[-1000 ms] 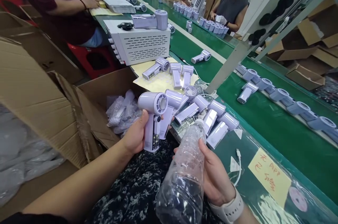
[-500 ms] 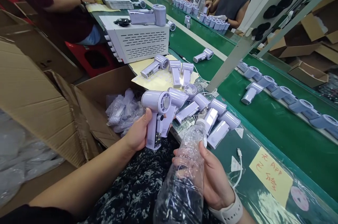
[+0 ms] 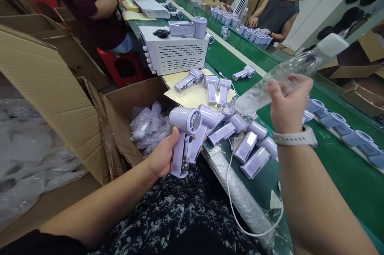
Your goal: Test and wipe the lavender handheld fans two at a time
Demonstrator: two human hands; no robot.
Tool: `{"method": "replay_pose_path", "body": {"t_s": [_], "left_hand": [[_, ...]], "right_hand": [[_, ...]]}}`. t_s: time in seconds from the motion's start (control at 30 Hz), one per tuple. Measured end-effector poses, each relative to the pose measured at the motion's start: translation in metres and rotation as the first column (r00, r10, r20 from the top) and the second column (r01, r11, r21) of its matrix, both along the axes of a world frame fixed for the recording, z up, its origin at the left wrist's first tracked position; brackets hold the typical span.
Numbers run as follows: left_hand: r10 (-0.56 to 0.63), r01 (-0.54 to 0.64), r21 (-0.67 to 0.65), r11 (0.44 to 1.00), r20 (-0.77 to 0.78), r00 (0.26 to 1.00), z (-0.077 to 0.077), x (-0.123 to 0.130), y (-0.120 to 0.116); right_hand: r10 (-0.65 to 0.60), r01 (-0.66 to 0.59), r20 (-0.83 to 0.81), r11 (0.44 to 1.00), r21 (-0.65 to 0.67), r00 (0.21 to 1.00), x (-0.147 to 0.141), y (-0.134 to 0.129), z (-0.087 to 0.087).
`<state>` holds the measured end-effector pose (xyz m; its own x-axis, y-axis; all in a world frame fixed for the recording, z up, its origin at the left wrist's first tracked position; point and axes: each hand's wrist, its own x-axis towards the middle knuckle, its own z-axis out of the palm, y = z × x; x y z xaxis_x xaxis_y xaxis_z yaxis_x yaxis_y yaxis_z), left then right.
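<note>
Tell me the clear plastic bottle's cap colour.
The cap is white; the head view shows it.

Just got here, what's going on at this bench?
A person seated at the bench holds a lavender handheld fan upright in the left hand, with circuitry exposed in its handle. A second fan sits right behind it, apparently in the same grip. The right hand holds a clear plastic bottle up at a tilt, cap end high. More fans lie on the bench, and another fan rests on the white vented box.
</note>
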<state>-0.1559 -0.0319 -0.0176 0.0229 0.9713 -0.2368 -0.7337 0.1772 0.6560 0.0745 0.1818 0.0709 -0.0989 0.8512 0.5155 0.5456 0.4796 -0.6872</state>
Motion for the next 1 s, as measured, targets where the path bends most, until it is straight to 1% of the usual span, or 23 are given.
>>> {"method": "replay_pose_path", "body": {"t_s": [0.07,0.1,0.13,0.2,0.23,0.3,0.37,0.43,0.5,0.57,0.63,0.7,0.77,0.8,0.87,0.93,0.97,1.0], "left_hand": [[0.004,-0.003,-0.028,1.000,0.021,1.000,0.000,0.003,-0.005],[0.007,-0.006,-0.045,0.999,0.036,0.999,0.001,0.004,-0.007],[0.007,-0.004,-0.061,0.998,0.054,0.999,0.001,0.005,-0.008],[-0.008,0.016,-0.077,0.997,0.092,0.996,0.001,0.005,-0.008],[-0.018,0.026,-0.073,0.997,0.110,0.994,0.001,0.005,-0.008],[-0.029,0.036,-0.056,0.998,0.136,0.990,0.002,0.006,-0.004],[-0.029,0.036,-0.042,0.998,0.149,0.988,0.002,0.008,0.001],[-0.037,0.044,-0.042,0.998,0.155,0.987,0.002,0.011,0.007],[-0.044,0.052,-0.051,0.997,0.152,0.987,0.003,0.015,0.011],[-0.053,0.063,-0.066,0.996,0.141,0.989,0.005,0.019,0.013],[-0.067,0.077,-0.072,0.994,0.134,0.989,0.007,0.023,0.013],[-0.074,0.084,-0.072,0.994,0.138,0.988,0.010,0.029,0.012],[-0.066,0.080,-0.082,0.993,0.152,0.986,0.013,0.034,0.011],[-0.056,0.072,-0.095,0.993,0.163,0.985,0.015,0.036,0.011],[-0.037,0.064,-0.143,0.988,0.183,0.982,0.019,0.041,0.010],[-0.044,0.084,-0.205,0.975,0.191,0.981,0.024,0.046,0.010],[-0.066,0.110,-0.228,0.967,0.189,0.980,0.027,0.049,0.009],[-0.101,0.145,-0.245,0.959,0.186,0.977,0.029,0.052,0.008]], "right_hand": [[-0.076,0.078,0.058,0.996,-0.032,0.995,-0.016,0.020,-0.013],[-0.082,0.088,0.096,0.994,-0.059,0.992,-0.021,0.024,-0.021],[-0.066,0.079,0.138,0.993,-0.091,0.988,-0.023,0.026,-0.028],[-0.012,0.045,0.222,0.988,-0.148,0.975,-0.017,0.021,-0.038],[0.011,0.035,0.271,0.986,-0.162,0.962,-0.010,0.016,-0.040],[0.022,0.036,0.374,0.988,-0.147,0.927,0.010,0.001,-0.039],[0.013,0.037,0.466,0.995,-0.098,0.885,0.027,-0.021,-0.038],[0.051,-0.011,0.541,0.997,-0.077,0.840,0.034,-0.044,-0.042],[0.118,-0.080,0.600,0.993,-0.090,0.792,0.033,-0.063,-0.052],[0.148,-0.115,0.639,0.989,-0.094,0.755,0.027,-0.074,-0.062],[0.139,-0.118,0.658,0.990,-0.076,0.740,0.021,-0.077,-0.070],[0.128,-0.122,0.660,0.991,-0.055,0.740,0.019,-0.076,-0.073],[0.123,-0.130,0.649,0.991,-0.036,0.751,0.019,-0.076,-0.070],[0.116,-0.131,0.635,0.991,-0.025,0.764,0.020,-0.077,-0.066],[0.080,-0.109,0.593,0.994,0.013,0.801,0.024,-0.085,-0.052],[0.025,-0.070,0.506,0.995,0.071,0.862,0.028,-0.099,-0.033],[0.022,-0.069,0.451,0.994,0.088,0.892,0.030,-0.107,-0.024],[0.054,-0.094,0.392,0.992,0.082,0.918,0.030,-0.114,-0.017]]}}
